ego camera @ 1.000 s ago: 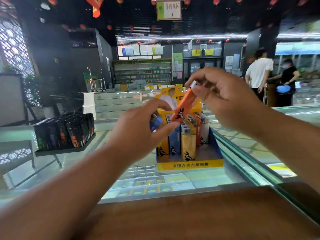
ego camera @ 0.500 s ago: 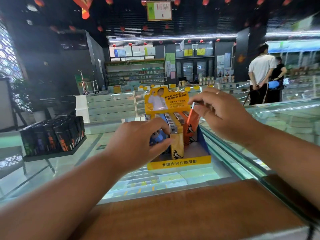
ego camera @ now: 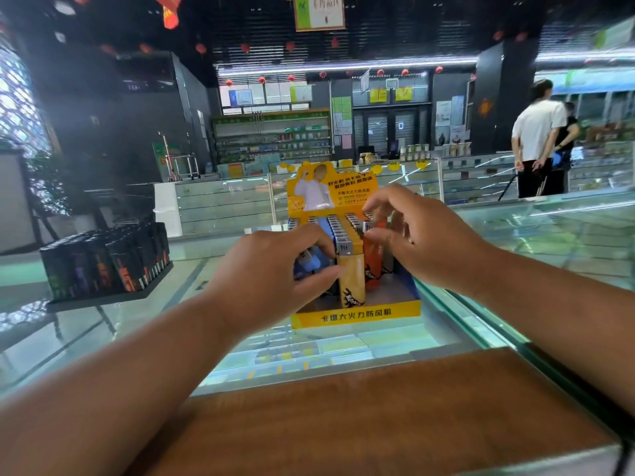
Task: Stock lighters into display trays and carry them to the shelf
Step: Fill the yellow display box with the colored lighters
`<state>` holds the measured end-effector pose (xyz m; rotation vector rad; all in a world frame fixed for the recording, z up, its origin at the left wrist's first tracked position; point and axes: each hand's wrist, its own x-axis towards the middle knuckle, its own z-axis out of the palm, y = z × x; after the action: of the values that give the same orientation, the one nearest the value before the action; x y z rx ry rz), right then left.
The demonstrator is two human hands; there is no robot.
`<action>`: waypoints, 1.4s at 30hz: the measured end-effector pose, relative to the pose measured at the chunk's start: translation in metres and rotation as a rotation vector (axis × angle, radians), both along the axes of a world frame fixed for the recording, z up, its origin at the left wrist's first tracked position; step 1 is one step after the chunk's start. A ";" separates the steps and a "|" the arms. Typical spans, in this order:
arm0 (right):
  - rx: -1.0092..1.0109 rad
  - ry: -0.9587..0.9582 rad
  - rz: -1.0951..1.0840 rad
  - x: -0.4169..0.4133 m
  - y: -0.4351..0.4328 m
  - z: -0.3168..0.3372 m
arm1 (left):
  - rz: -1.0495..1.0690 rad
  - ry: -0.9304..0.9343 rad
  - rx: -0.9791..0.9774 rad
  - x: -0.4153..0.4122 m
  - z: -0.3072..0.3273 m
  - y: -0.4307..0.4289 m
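Observation:
A yellow cardboard display tray (ego camera: 357, 316) with a tall printed back card stands on the glass counter and holds rows of upright lighters. My left hand (ego camera: 271, 283) grips a blue lighter (ego camera: 311, 264) at the tray's left front. My right hand (ego camera: 415, 235) pinches the top of an orange lighter (ego camera: 372, 266) that stands in the tray's right row. Between the two stands a yellow lighter (ego camera: 351, 280) in the front row.
A black tray of dark lighters (ego camera: 106, 262) sits on the glass counter (ego camera: 103, 324) at the left. A wooden ledge (ego camera: 378, 407) runs along the near edge. Two people (ego camera: 539, 139) stand at a far counter on the right.
My right hand has come down with the orange lighter from above the tray into its right row. My left hand has lowered the blue lighter toward the tray's left front.

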<state>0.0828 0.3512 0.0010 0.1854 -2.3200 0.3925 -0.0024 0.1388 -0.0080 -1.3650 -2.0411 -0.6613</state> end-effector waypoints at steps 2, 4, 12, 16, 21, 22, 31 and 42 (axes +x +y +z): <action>0.000 0.000 0.002 0.000 0.000 -0.001 | -0.002 -0.014 0.013 0.001 0.001 0.000; 0.016 0.004 0.012 -0.001 -0.001 -0.001 | -0.011 -0.036 0.025 0.002 0.001 0.000; -0.002 0.018 0.019 0.000 -0.002 -0.002 | -0.014 -0.098 0.124 0.004 0.003 0.000; -0.008 0.042 0.013 0.000 -0.003 -0.001 | -0.049 -0.165 0.206 0.006 0.007 -0.002; -0.015 0.105 0.046 0.004 -0.009 0.003 | -0.040 -0.271 0.351 0.007 0.013 -0.003; -0.010 0.117 0.059 0.005 -0.010 0.004 | -0.040 -0.295 0.382 0.007 0.014 -0.003; 0.092 0.140 0.196 0.015 -0.025 0.007 | -0.216 -0.632 0.514 0.012 0.023 -0.003; 0.257 0.180 0.222 0.015 -0.037 0.006 | -0.358 -0.707 0.529 0.021 0.021 0.003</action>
<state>0.0973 0.3140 0.0071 0.5845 -2.1708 0.1756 0.0187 0.1422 0.0134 -1.2746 -1.8752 -1.9080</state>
